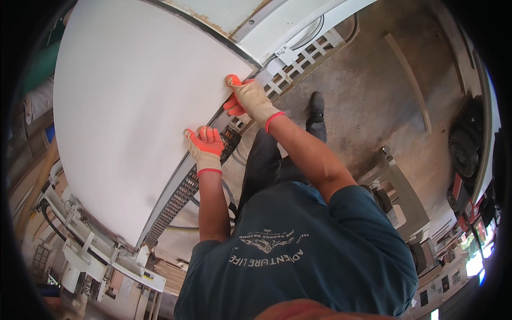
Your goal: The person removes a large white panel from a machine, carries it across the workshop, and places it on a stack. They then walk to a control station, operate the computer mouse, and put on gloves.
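Apparently half-curled, your left hand (205, 149) and right hand (249, 97) sit at the right edge of a broad white panel (128, 117) filling the left side; can't tell whether either grips it. Uneven pull between them could skew the panel; a stray fingertip might catch in the dark ribbed strip (184, 191) along that edge. Panel smooth, matt, flat-looking; gloves (208, 163) cream fabric, orange-faced fingers; far guard (305, 62) white, slatted.

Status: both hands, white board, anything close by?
Left hand, right hand: gloved, at edge of white board; grips unclear. Board lying flat. Pale machine frame close by its far corner.
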Action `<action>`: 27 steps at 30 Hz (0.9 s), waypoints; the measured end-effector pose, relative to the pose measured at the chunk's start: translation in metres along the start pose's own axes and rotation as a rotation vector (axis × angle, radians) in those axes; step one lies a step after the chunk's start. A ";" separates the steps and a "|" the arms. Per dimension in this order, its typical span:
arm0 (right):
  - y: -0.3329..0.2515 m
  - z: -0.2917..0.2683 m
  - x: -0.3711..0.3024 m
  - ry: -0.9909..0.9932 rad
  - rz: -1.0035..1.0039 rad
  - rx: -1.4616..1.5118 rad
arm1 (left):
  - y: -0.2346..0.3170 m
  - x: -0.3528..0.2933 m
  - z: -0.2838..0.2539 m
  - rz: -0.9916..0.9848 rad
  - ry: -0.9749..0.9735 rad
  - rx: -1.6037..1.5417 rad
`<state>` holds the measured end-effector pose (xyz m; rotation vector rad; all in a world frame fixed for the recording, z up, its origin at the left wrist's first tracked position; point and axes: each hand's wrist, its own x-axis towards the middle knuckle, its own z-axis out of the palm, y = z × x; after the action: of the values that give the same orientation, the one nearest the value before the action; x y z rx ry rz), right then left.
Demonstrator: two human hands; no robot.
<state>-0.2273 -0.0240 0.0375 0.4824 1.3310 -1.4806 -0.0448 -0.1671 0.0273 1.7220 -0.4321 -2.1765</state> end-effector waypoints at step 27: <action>-0.204 -0.029 0.076 -0.770 0.067 -1.472 | -0.113 -0.041 0.199 -0.085 0.050 -0.049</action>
<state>-0.4418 -0.0614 0.0629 -0.8930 1.3289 -0.2378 -0.2378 -0.0416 0.0584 1.7944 -0.2954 -2.1782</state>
